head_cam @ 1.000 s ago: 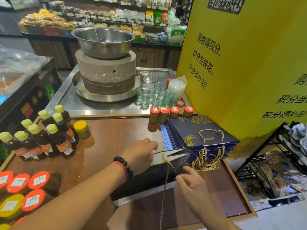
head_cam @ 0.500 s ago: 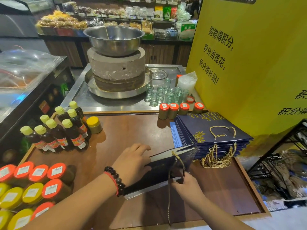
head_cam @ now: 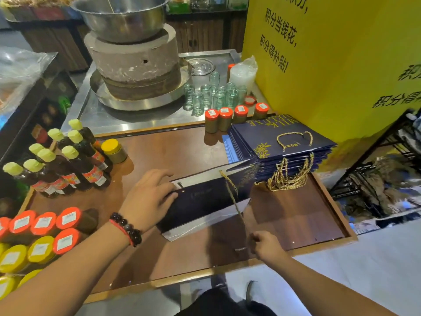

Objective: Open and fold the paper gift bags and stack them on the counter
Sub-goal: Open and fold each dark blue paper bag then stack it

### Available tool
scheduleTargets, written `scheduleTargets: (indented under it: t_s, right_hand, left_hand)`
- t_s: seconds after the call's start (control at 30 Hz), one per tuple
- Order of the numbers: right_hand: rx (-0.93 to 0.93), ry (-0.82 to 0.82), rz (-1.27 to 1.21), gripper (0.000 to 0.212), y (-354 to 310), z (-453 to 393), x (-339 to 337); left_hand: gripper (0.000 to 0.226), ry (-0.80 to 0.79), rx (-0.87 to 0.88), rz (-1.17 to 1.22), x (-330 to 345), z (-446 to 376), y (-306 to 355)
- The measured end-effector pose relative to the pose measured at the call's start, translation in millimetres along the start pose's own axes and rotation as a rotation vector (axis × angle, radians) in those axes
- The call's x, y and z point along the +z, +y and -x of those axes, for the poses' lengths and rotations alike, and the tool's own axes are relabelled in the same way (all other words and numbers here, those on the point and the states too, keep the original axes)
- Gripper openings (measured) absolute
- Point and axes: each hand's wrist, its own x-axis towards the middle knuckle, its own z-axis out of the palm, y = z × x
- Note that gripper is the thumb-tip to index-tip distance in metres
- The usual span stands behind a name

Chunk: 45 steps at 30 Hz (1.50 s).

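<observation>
Pulling the gold cord [head_cam: 234, 201] out of the navy bag [head_cam: 205, 201].
We're pinching it in our right hand [head_cam: 266, 246]; left hand [head_cam: 145, 199] is pressing the bag flat (fingers relaxed), bag stack [head_cam: 278, 144] beyond.

right hand [head_cam: 266, 245] back, cord [head_cam: 234, 201] taut
</observation>
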Motion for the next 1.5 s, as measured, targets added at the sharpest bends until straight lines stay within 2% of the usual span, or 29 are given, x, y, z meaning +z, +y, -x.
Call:
scheduleTargets:
  t_s: [0.13, 0.23, 0.3, 0.4, 0.5, 0.6, 0.67, 0.83, 1.0, 1.2, 1.33, 1.5]
  right_hand:
    - [0.114, 0.04, 0.084, 0.029, 30.3, 6.2, -11.4]
    - [0.156, 0.078, 0.223, 0.028, 52.7, 10.0, -17.8]
    - [0.186, 0.072, 0.273, 0.025, 66.6, 11.3, -21.2]
    - [0.236, 0.046, 0.278, 0.023, 79.5, 12.9, -23.4]
    - [0.242, -0.023, 0.253, 0.017, 80.3, 13.7, -21.5]
    - [0.184, -0.054, 0.081, 0.009, 50.5, 18.6, -19.2]
    - [0.111, -0.071, -0.132, 0.005, 5.1, 29.3, -14.6]
    - [-0.046, -0.2, -0.566, 0.015, -116.0, 64.3, 2.3]
    - [0.009, -0.164, -0.967, 0.009, -178.6, 80.8, 12.4]
    - [0.012, -0.106, -1.172, 0.01, -198.5, 76.9, 13.8]
    - [-0.046, -0.042, -1.125, 0.01, -201.1, 76.2, 16.8]
    - [-0.105, 0.031, -1.031, 0.009, -204.0, 76.6, 23.6]
  left_hand:
    - [0.013, 0.051, 0.0, -0.003, 6.6, 0.5, 3.0]
    - [0.036, 0.08, 0.02, 0.005, 7.7, 0.1, 6.6]
    - [0.04, 0.069, 0.015, -0.004, 6.6, -1.3, 8.3]
    - [0.039, 0.056, -0.001, -0.008, 5.2, -2.7, 9.7]
    - [0.027, 0.048, -0.01, -0.018, 5.9, -1.4, 10.3]
    - [0.011, 0.067, -0.028, -0.011, 7.5, 0.3, 13.7]
    - [0.004, 0.051, -0.043, -0.007, 8.0, 0.9, 16.0]
    - [0.007, 0.034, -0.069, -0.001, 6.6, 1.1, 16.8]
    - [0.015, 0.042, -0.067, -0.004, 7.9, 5.4, 15.5]
    - [0.012, 0.078, -0.087, 0.003, 9.2, 8.7, 19.4]
    - [0.01, 0.095, -0.085, 0.003, 8.7, 10.1, 21.3]
    - [0.033, 0.102, -0.061, 0.018, 8.3, 11.0, 19.5]
